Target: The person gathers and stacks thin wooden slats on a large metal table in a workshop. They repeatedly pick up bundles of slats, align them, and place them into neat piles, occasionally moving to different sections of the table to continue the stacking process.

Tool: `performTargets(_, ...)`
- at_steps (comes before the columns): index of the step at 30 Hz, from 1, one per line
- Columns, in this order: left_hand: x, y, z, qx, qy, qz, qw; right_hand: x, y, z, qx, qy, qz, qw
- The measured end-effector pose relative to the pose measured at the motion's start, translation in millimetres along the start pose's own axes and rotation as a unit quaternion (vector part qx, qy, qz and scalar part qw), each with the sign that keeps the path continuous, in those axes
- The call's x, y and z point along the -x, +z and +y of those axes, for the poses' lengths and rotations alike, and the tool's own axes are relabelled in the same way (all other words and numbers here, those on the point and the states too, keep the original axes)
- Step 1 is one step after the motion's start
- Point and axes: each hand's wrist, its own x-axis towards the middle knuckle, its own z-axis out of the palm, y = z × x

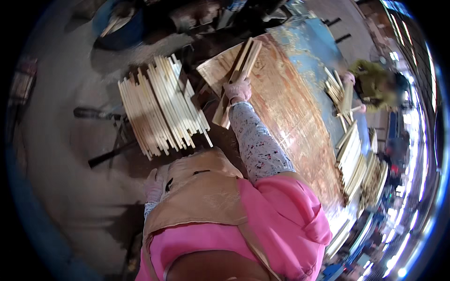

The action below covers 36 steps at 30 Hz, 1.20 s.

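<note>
My right hand [238,90], in a pink glove, is stretched forward and grips a bundle of long pale wooden slats [236,79] lying at the near end of a worn blue-and-brown work table [290,107]. The slats rest on a light wooden board [215,69]. My left hand [153,185], also gloved, hangs low by my side next to my tan apron, and nothing shows in it. A large stack of similar wooden slats [161,107] lies on a stand to the left of my right hand.
Across the table a person in a green top [375,83] handles more slats [338,91]. Piles of slats [356,159] line the table's right edge. A blue tub [117,23] stands at the top left. Grey concrete floor [61,154] spreads to the left.
</note>
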Motion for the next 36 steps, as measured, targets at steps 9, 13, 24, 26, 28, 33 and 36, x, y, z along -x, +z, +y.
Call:
performTargets(9, -152, -77, 49, 0.117, 0.140, -0.087, 0.979, 7, -8, 56, 0.005, 0.109, -0.012, 0.994)
performTargets(13, -167, -97, 132, 0.088, 0.139, -0.128, 0.978, 21, -13, 89, -0.051, 0.096, 0.007, 0.994)
performTargets(24, -91, 58, 366, 0.403, 0.175, -0.436, 0.785, 65, -15, 115, -0.587, 0.042, 0.081, 0.804)
performTargets(26, -67, 72, 413, 0.245, 0.093, -0.466, 0.845, 60, -30, 149, -0.629, 0.036, 0.090, 0.772)
performTargets(28, -47, 95, 437, 0.262, 0.167, -0.458, 0.833, 54, -76, 185, -0.634, 0.037, -0.015, 0.773)
performTargets(33, -28, 163, 462, 0.173, 0.172, -0.499, 0.831, 32, -155, 374, -0.147, -0.202, 0.223, 0.942)
performTargets(36, 15, 147, 514, -0.005, 0.172, -0.550, 0.817, 10, -216, 476, 0.115, -0.302, 0.205, 0.924)
